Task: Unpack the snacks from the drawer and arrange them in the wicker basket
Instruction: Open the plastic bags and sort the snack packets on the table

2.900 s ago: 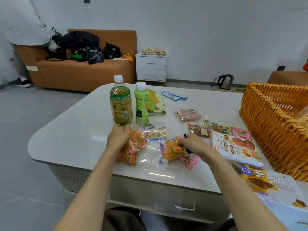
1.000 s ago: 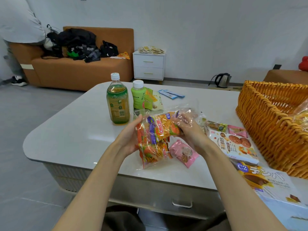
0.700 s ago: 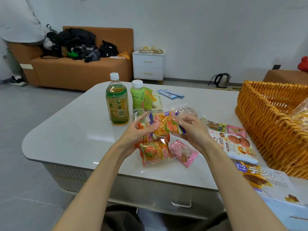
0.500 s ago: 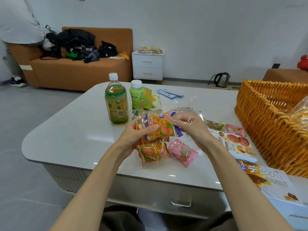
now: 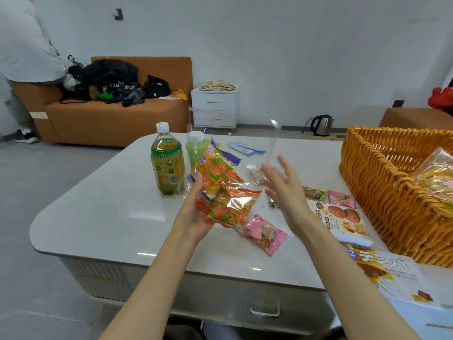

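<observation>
My left hand [image 5: 193, 214] holds a clear plastic bag of orange snack packets [image 5: 220, 190] upright above the white table [image 5: 105, 217]. Beside the bag hovers my right hand [image 5: 282, 185], fingers spread, touching only the loose clear film at the bag's top. A pink snack packet [image 5: 266, 234] lies on the table just below both hands. The wicker basket [image 5: 382, 192] stands at the right with a clear bag of yellow snacks [image 5: 436, 175] inside. The table's drawer [image 5: 264, 310] with its handle is shut below.
A green tea bottle [image 5: 168, 163] and a light green bottle [image 5: 193, 153] stand behind the bag. Biscuit boxes [image 5: 343, 222], a larger box [image 5: 392, 273] and small packets [image 5: 340, 198] lie between my hands and the basket. A person stands by the sofa [image 5: 110, 119] at far left.
Both hands lifted the bag of orange packets off the table and turned it upright. My right hand has now let go and opened, while the left keeps hold.
</observation>
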The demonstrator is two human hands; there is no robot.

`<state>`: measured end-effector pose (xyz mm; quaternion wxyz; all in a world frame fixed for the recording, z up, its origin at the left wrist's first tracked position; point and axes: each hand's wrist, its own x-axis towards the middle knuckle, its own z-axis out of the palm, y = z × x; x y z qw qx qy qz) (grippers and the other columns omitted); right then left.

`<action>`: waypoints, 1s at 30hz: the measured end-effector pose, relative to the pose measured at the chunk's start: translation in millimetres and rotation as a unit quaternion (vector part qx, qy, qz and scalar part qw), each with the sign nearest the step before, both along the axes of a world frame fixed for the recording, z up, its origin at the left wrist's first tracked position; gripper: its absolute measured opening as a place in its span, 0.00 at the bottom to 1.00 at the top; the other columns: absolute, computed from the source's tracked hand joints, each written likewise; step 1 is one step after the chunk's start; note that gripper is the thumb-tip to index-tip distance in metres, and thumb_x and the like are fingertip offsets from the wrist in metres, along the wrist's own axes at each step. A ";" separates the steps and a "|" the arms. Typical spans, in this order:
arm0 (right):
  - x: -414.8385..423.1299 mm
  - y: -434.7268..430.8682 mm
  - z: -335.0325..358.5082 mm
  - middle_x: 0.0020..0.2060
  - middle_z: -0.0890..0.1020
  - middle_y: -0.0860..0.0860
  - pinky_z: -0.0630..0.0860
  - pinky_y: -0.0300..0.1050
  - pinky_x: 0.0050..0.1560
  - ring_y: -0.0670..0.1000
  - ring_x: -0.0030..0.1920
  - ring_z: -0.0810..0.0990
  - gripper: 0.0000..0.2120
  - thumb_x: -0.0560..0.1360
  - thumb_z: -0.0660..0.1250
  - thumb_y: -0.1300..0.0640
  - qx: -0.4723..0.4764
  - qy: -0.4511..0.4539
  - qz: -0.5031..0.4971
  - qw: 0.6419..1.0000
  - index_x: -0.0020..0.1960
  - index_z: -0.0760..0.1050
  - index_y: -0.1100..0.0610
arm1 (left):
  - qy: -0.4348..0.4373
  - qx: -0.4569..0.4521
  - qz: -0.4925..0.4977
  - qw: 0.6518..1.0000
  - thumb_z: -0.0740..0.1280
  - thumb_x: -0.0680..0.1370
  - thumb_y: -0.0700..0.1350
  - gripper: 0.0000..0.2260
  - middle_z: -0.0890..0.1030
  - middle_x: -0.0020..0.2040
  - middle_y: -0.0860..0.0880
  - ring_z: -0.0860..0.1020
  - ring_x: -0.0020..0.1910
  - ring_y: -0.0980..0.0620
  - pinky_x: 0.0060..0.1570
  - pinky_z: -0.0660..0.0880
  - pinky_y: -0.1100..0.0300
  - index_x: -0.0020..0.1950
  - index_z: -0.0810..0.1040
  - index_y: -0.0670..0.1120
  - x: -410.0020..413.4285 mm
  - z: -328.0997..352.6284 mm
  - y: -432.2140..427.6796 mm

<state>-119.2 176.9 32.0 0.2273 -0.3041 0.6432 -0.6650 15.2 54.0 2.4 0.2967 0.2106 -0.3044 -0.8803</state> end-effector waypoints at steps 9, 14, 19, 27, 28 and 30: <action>14.8 4.2 19.9 0.40 0.85 0.41 0.77 0.36 0.50 0.42 0.45 0.83 0.13 0.82 0.59 0.55 -0.111 0.119 0.012 0.987 0.44 0.80 0.50 | -0.094 -0.284 0.058 0.952 0.73 0.56 0.73 0.55 0.71 0.71 0.55 0.69 0.70 0.55 0.71 0.62 0.45 0.77 0.58 0.54 17.3 3.1 -18.6; 16.6 5.4 17.5 0.50 0.85 0.45 0.77 0.43 0.54 0.47 0.51 0.83 0.13 0.82 0.59 0.52 -0.111 0.087 0.000 0.990 0.53 0.81 0.54 | -0.085 -0.360 -0.060 0.927 0.58 0.51 0.83 0.52 0.74 0.68 0.59 0.69 0.70 0.55 0.65 0.69 0.43 0.72 0.67 0.60 24.7 12.7 -17.5; 11.4 5.5 9.8 0.48 0.85 0.47 0.77 0.43 0.51 0.45 0.48 0.83 0.13 0.82 0.59 0.53 -0.087 -0.008 0.025 0.996 0.52 0.81 0.56 | -0.163 -0.446 -0.093 0.875 0.64 0.59 0.78 0.36 0.79 0.61 0.62 0.76 0.64 0.54 0.57 0.75 0.53 0.63 0.74 0.67 28.8 17.9 -10.7; 13.3 7.4 6.1 0.51 0.82 0.48 0.76 0.38 0.52 0.43 0.49 0.80 0.08 0.80 0.63 0.57 -0.097 0.066 -0.043 0.992 0.58 0.75 0.52 | -0.210 -0.382 0.126 0.891 0.66 0.78 0.49 0.09 0.84 0.41 0.54 0.81 0.37 0.60 0.29 0.74 0.68 0.52 0.84 0.49 21.5 20.7 2.6; 13.4 11.0 11.5 0.53 0.80 0.46 0.76 0.37 0.53 0.42 0.51 0.79 0.11 0.79 0.64 0.58 -0.107 0.138 -0.084 0.981 0.60 0.72 0.50 | -0.209 -0.386 0.127 0.890 0.67 0.77 0.48 0.09 0.85 0.41 0.53 0.81 0.36 0.61 0.28 0.74 0.68 0.53 0.84 0.48 22.1 21.0 3.3; 14.5 16.0 23.0 0.54 0.76 0.45 0.74 0.37 0.55 0.45 0.54 0.76 0.13 0.77 0.66 0.61 -0.120 0.312 -0.142 0.932 0.60 0.72 0.50 | -0.214 -0.402 0.093 0.886 0.67 0.77 0.48 0.09 0.85 0.43 0.53 0.81 0.35 0.63 0.26 0.72 0.69 0.54 0.83 0.48 25.0 21.3 6.0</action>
